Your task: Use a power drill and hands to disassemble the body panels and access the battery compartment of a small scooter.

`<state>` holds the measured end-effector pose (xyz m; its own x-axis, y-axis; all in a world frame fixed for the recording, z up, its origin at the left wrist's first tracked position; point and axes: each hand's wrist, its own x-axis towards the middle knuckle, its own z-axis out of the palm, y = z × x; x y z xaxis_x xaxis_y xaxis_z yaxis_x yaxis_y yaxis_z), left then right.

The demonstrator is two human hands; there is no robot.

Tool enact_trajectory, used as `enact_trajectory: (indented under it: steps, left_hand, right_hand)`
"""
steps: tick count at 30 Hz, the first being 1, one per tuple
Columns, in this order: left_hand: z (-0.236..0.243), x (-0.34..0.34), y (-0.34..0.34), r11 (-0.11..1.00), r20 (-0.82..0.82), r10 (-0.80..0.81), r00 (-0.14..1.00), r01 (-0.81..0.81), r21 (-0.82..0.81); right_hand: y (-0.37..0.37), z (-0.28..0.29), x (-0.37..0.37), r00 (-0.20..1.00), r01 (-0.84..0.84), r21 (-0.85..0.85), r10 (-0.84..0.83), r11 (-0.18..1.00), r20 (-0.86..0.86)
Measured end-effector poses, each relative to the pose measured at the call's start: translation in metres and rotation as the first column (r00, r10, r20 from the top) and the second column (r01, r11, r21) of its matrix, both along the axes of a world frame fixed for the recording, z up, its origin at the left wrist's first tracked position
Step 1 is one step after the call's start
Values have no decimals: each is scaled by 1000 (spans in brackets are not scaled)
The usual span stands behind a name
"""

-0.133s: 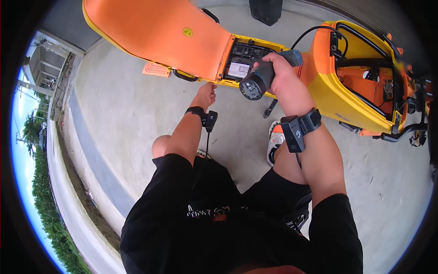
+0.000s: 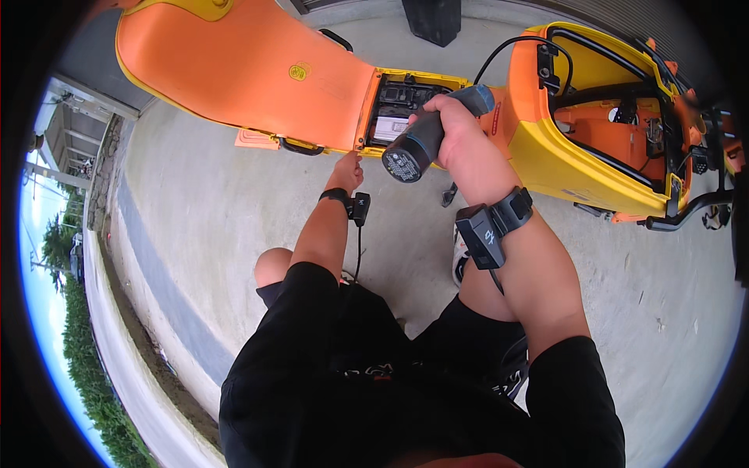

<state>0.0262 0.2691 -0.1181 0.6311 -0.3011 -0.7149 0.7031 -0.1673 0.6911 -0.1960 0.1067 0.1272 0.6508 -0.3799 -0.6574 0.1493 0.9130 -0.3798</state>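
My right hand point(image 2: 460, 134) is wrapped round a black and blue cordless drill point(image 2: 411, 148), its round base turned toward me. The drill's far end reaches over the right part of an open compartment point(image 2: 407, 88) in an orange and yellow scooter point(image 2: 538, 140). Black parts and a pale labelled block point(image 2: 390, 129) show inside the compartment; the drill and hand hide some of it. By the compartment's near left corner, my left hand point(image 2: 346, 173) has its fingers curled together. Whatever they may pinch cannot be made out.
A long orange seat panel point(image 2: 250, 86) extends left of the compartment. To the right, a second opening point(image 2: 608, 125) is framed in black, with a handlebar point(image 2: 675, 222) beside it. A black bin point(image 2: 433, 19) stands beyond, on the concrete floor point(image 2: 211, 203).
The view has shifted slightly, so the scooter lies further left in the picture. The drill and my right hand have moved left with it. My left hand stays by the compartment's corner.
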Motion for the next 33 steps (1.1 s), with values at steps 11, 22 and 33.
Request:
enact_trajectory:
  steps: [11,22,33]
  left_hand:
    - [-23,6,-40,981,221,88,971,-122,148]
    - [-25,6,-16,987,72,152,986,-147,-67]
    - [-76,-75,87,987,-201,138,970,-152,-54]
  right_hand:
    - [1,2,-2,998,39,20,-38,999,-50]
    - [9,1,7,999,15,-6,-15,1000,-52]
    - [16,-9,-2,996,-22,-53,17,998,-85]
